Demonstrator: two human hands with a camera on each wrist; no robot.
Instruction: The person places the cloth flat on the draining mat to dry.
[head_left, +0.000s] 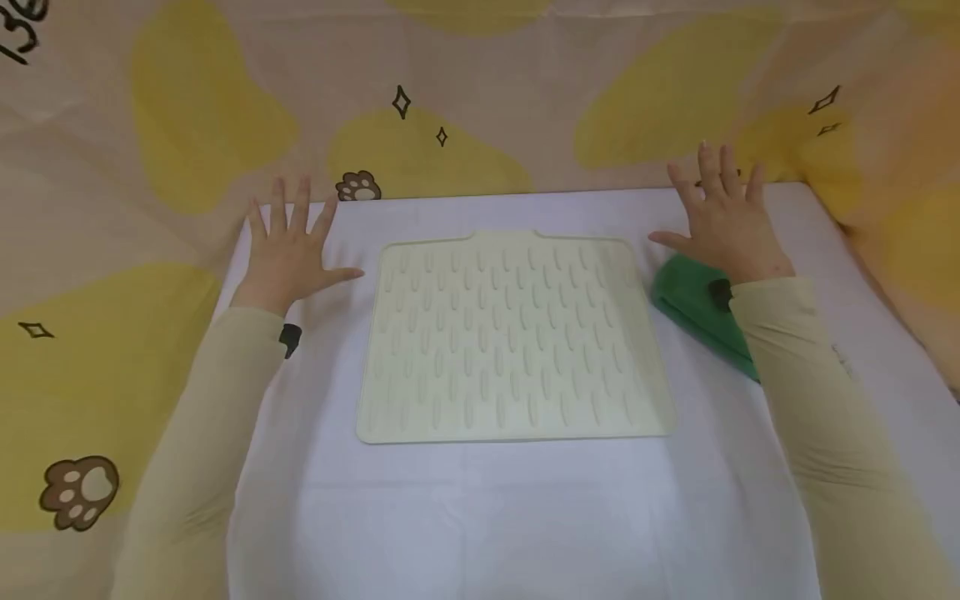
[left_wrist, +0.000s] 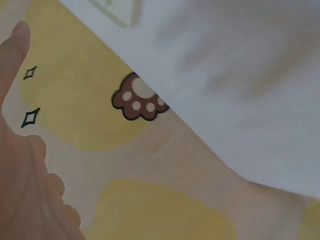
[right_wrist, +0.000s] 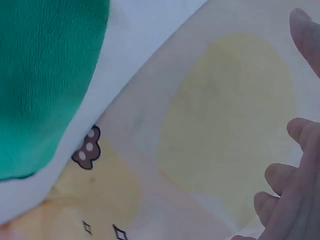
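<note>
Fingers spread, my left hand [head_left: 283,262] is held over the far left part of the white-covered table, with nothing in it. My right hand [head_left: 723,221], also spread and holding nothing, is over the far right part. Between them lies a pale cream mat [head_left: 517,333] with rows of small raised ridges and a tab on its far edge. A folded green cloth [head_left: 697,312] lies right of the mat, partly hidden beneath my right wrist and sleeve. In the right wrist view the green cloth [right_wrist: 50,75] fills the upper left, apart from the fingers.
A white cloth [head_left: 480,517] covers the table. Behind it and along both sides hangs a beige and yellow patterned fabric [head_left: 465,92] with paw prints and small stars. Dark straps [head_left: 290,337] show at both wrists.
</note>
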